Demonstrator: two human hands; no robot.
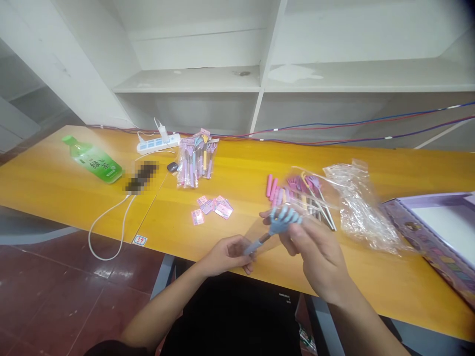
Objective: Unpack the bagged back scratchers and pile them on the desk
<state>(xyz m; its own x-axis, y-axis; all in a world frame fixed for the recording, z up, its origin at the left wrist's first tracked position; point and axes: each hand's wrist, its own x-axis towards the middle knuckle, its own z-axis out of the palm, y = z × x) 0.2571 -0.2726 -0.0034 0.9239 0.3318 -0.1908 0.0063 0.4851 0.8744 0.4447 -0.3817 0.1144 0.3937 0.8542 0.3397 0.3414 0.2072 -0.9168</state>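
Note:
A blue hand-shaped scratcher (280, 221) is held between my two hands over the table's front edge. My left hand (227, 254) has its fingers closed round the scratcher's light blue handle end. At the other end, my right hand (315, 247) pinches a clear plastic bag (311, 198) beside the blue claw; the bag is blurred, and whether it surrounds the claw I cannot tell. Just beyond lie pink and purple scratcher heads (313, 183), metal rods (323, 210) and pink handles (269, 185). Several small pink cards (222, 207) are spread left of them.
Packed scratchers (195, 160) lie near a power strip (158, 143) at the back. A green bottle (94, 160) lies at left, beside a cabled, pixelated object (142, 177). Clear bags (361, 207) and a purple box (415, 232) are at right. Cables run behind.

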